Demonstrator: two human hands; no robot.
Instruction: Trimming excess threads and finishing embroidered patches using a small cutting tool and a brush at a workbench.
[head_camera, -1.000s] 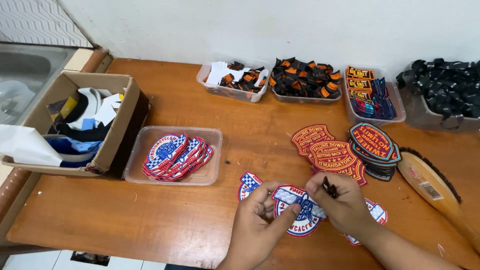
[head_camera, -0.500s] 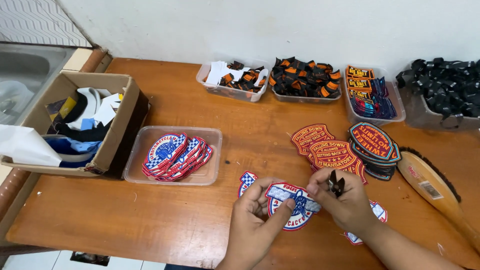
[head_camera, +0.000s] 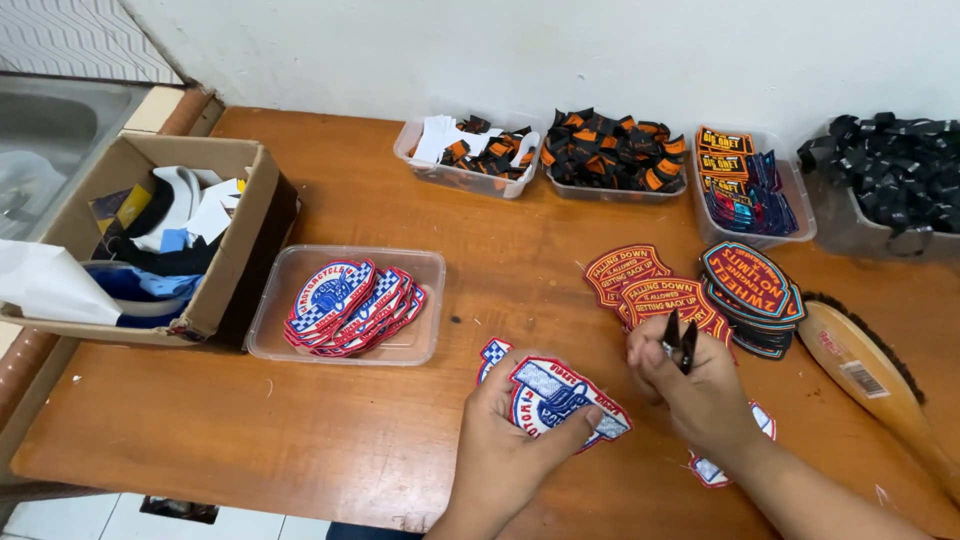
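Holding a red, white and blue embroidered patch (head_camera: 560, 398) tilted up off the wooden table (head_camera: 330, 440), the left hand (head_camera: 515, 440) has its thumb pressed across the lower face and its fingers curled behind, so the patch sits pinched near the front edge of the table, in front of the person. The right hand (head_camera: 700, 395) is just beside it, closed around small black thread snips (head_camera: 681, 340) whose 2 blades point upward and stand slightly apart; they are near the patch's right edge but not touching it. Trimming well here seems to call for keeping the patch taut and steady in the left grip, turning its border toward the blades rather than reaching around, and cutting only stray threads close to the stitched edge without nicking the border itself. More of the same patches lie under and beside the hands, and a clear tray (head_camera: 300, 352) holds a fanned stack of finished-looking ones to the left. Orange-lettered red patches (head_camera: 640, 285) and a wooden brush (head_camera: 870, 385) lie to the right, close enough that a loose elbow could scatter them
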